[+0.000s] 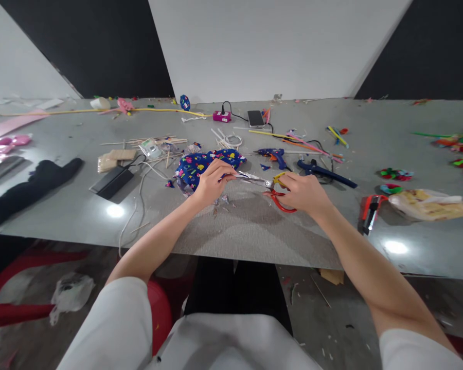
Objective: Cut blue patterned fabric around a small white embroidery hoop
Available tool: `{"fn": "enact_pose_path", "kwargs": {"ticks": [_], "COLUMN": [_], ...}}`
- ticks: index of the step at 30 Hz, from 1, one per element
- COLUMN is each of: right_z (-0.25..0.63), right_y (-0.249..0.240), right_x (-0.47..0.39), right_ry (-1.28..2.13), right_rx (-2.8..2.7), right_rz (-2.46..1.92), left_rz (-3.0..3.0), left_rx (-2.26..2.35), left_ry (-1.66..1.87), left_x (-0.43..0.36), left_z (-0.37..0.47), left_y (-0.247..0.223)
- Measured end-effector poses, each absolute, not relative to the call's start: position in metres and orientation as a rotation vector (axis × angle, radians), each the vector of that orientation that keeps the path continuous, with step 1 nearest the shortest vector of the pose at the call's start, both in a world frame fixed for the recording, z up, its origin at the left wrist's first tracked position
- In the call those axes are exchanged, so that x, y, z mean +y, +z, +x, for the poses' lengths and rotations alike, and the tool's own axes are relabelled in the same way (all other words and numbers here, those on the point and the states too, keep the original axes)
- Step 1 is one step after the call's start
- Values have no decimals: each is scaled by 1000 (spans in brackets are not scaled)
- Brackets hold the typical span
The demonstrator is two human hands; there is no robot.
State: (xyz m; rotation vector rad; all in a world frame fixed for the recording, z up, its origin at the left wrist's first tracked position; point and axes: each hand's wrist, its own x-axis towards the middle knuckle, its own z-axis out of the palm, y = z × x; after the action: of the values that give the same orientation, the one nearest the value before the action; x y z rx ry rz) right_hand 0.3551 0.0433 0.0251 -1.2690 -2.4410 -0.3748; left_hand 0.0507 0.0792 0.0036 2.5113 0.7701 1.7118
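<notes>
My right hand [301, 192] is closed round the red and yellow handles of a pair of scissors [268, 184]. The blades point left and are a little apart, with their tips close to my left hand [215, 181]. The fingers of that hand are pinched together at the blade tips; what lies between them is too small to make out. Directly behind my left hand rests a bundle of dark blue fabric [189, 167] with a colourful print, partly covered by the hand. Small scraps [225, 199] are scattered on the table below the blades.
A blue glue gun [272, 154] and a dark blue long-handled tool [327, 173] lie beyond my right hand. To the left are a black adapter [113, 182] with its cord and wooden sticks [158, 140]. A utility knife [370, 216] and a plastic bag [428, 204] sit at right.
</notes>
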Motion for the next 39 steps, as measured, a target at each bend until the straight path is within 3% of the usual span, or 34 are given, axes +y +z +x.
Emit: {"fn": "enact_pose_path", "kwargs": {"ticks": [18,39], "right_z": [358,348], "right_y": [22,25], "right_x": [43,38], "right_ry": [-541,-419], "right_rx": [-2485,-2481], "right_rz": [-1323,-1489], "left_rz": [2491,2569], "left_rx": [882,812], "left_ry": [1647,1586], "left_x": [82,82], "left_z": [45,46], "left_y": [-5,-7]}}
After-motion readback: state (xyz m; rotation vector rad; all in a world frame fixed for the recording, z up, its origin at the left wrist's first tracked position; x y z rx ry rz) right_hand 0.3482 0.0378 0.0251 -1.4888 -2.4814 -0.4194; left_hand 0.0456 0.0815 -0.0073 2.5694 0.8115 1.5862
